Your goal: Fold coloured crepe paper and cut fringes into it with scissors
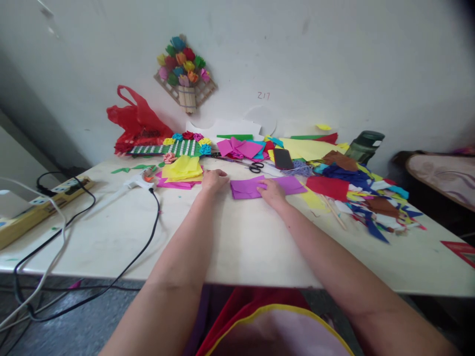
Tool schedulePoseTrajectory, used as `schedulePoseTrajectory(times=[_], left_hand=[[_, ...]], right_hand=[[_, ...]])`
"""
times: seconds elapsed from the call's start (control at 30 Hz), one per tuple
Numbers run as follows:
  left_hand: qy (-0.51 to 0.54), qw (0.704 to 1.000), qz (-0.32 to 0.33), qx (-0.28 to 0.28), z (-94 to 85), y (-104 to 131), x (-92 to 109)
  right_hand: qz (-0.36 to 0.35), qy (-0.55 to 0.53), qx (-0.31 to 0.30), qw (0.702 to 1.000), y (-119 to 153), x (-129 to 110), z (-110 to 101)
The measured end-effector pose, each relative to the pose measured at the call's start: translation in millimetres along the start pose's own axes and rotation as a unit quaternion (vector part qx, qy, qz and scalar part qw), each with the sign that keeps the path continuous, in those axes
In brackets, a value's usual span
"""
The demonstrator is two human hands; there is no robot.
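A folded purple sheet [247, 189] lies flat across the middle of the table. My right hand [272, 192] rests on it with fingers spread over its surface. Left of the sheet, my left hand [215, 180] is on the table beside a stack of yellow squares [182, 169] with pink ones under it. Its fingers are curved, and nothing shows between them. Black scissors [256, 167] lie just behind the purple sheet, close to a dark phone [283, 159].
A glue gun [139, 180] with a black cable lies left, near a power strip [74, 194]. Colourful scraps [384, 206] heap up at right, before a green bottle [365, 147]. A red bag [139, 118] and flower-edged green piece [178, 148] stand behind.
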State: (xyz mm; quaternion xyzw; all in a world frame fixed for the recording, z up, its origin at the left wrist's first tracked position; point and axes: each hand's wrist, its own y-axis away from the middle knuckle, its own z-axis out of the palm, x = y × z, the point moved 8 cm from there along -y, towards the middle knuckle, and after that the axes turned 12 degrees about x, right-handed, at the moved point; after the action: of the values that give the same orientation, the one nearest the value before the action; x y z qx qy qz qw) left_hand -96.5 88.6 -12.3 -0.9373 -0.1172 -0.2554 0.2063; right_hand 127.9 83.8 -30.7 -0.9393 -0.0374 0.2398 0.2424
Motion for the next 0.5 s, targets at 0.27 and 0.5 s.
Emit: schedulePoseTrajectory(times=[0.27, 0.5], left_hand=[[-0.016, 0.998, 0.042, -0.036, 8.8, -3.5, -2.8], [-0.014, 0.998, 0.044, -0.039, 6.8, -2.0, 0.3]], right_hand=[[-0.012, 0.002, 0.004, 1.000, 0.6, -2.5, -0.2], [-0.013, 0.011, -0.001, 1.000, 1.2, -3.8, -0.5]])
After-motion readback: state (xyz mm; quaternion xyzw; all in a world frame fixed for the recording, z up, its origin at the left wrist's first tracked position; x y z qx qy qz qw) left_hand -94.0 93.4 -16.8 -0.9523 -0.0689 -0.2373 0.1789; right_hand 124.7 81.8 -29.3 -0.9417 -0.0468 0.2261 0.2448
